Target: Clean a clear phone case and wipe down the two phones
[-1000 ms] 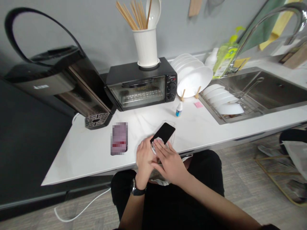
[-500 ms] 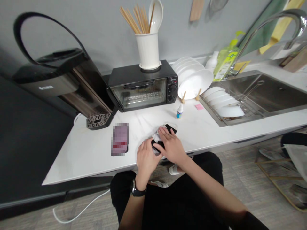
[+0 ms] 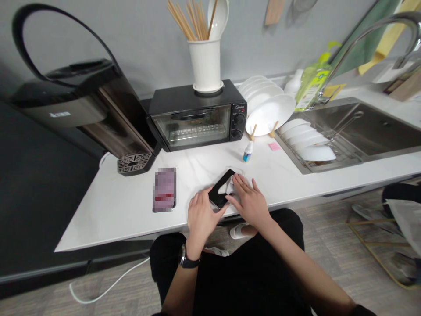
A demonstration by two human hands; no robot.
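A black phone (image 3: pixel 219 190) lies on the white counter (image 3: pixel 125 206) near its front edge. My left hand (image 3: pixel 201 215) grips the phone's near end. Beside the phone's right side, my right hand (image 3: pixel 249 201) presses a small white cloth (image 3: pixel 229 188) with flat fingers. A second phone (image 3: pixel 164 189) with a blurred screen lies to the left. A small dropper bottle with a blue label (image 3: pixel 247 151) stands just behind the hands.
A black toaster oven (image 3: pixel 197 116) with a white utensil holder (image 3: pixel 206 61) on top stands at the back. A dark appliance with an open lid (image 3: pixel 85 101) is on the left. White plates (image 3: pixel 269 112) lean in a rack beside the steel sink (image 3: pixel 362 127).
My right hand slid with the cloth from the phone's near end up over its screen, then off to its right side. The left hand kept hold of the phone.
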